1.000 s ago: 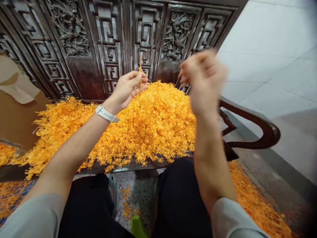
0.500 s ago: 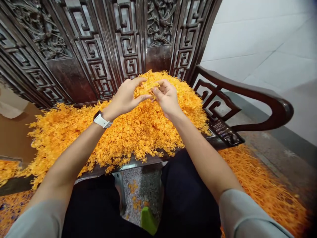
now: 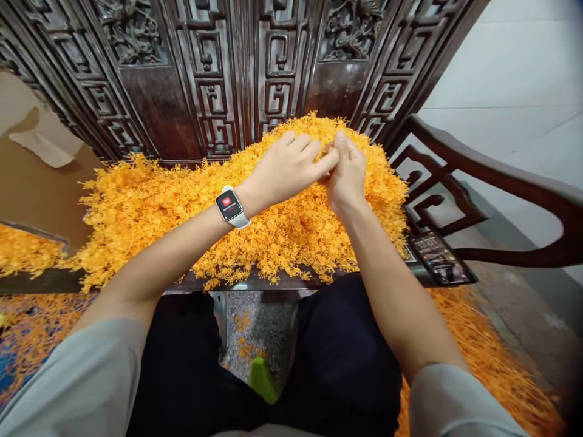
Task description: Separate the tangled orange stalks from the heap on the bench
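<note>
Over the big heap of small orange plastic flower pieces (image 3: 273, 230), my two hands meet at the fingertips. My left hand (image 3: 291, 167) is closed, its back up, with a smartwatch (image 3: 230, 204) on the wrist. Its index finger reaches to the right hand's fingers, and its palm side is hidden. My right hand (image 3: 350, 170) is closed in a pinch, thumb uppermost, on a small orange plastic flower piece that the fingers largely cover.
The heap lies on a dark wooden bench (image 3: 255, 280) with a carved back (image 3: 248, 79) and a curved armrest (image 3: 510, 176). A phone (image 3: 441, 258) lies at the right end, a cardboard box (image 3: 40, 182) stands left. Orange strands (image 3: 483, 346) cover the floor; a green object (image 3: 263, 379) shows between my legs.
My left hand has turned back-up and come across to the right hand, its fingers curling in. The right hand has rotated thumb-up. The whole view has shifted, bringing more of the box into sight.
</note>
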Motion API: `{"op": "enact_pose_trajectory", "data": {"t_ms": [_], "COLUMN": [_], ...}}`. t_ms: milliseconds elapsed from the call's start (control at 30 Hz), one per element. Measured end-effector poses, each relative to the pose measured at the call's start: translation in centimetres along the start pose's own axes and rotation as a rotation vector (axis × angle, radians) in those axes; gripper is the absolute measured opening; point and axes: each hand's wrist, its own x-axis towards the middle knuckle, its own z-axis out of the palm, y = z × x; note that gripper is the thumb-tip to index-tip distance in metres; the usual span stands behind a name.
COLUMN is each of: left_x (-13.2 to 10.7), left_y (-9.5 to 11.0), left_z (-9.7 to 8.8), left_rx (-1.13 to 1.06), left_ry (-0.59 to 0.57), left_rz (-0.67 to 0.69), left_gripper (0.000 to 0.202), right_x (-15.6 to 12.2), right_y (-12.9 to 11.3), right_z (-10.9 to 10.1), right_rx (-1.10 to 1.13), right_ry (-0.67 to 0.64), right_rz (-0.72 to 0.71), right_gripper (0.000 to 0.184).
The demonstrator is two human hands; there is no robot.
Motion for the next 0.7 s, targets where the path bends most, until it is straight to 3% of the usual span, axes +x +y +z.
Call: {"op": "enact_pose_trajectory", "data": {"t_ms": [133, 267, 333, 433, 567, 700], "left_x": [-0.4, -0.4, -0.3, 0.0, 1.0, 1.5], "left_y": [-2.6, -6.0, -6.4, -4.4, -0.1, 1.6], "left_z": [0.8, 1.6, 0.9, -2.0, -6.7, -8.3], "left_rx": [-0.07, -0.072, -0.048, 0.019, 0.296, 0.395], "left_ry": [0.041, 0.082, 0.08, 0.03, -0.117, -0.076], "left_rz": [0.047, 0.089, 0.085, 0.119, 0.352, 0.467], "left_gripper": [0.023, 0.027, 0.031, 0.045, 0.069, 0.082], "right_x": [-0.3, -1.9, -2.8, -3.1, -1.4, -0.4], "right_y": [-0.9, -2.8, -3.7, -4.8, -5.0, -4.7], "right_z": [-0.1, 0.9, 1.5, 1.5, 0.2, -0.4], "right_rx": [-0.204, -0.349, -0.344, -0.17, 0.263, 0.464], "right_ry": [-0.028, -0.076, -0.076, -0.032, -0.039, -0.12], "right_rz": [-0.187, -0.28, -0.296, -0.271, -0.131, -0.027], "right_gripper": [0.057, 0.047, 0.042, 0.036, 0.026, 0.029]}}
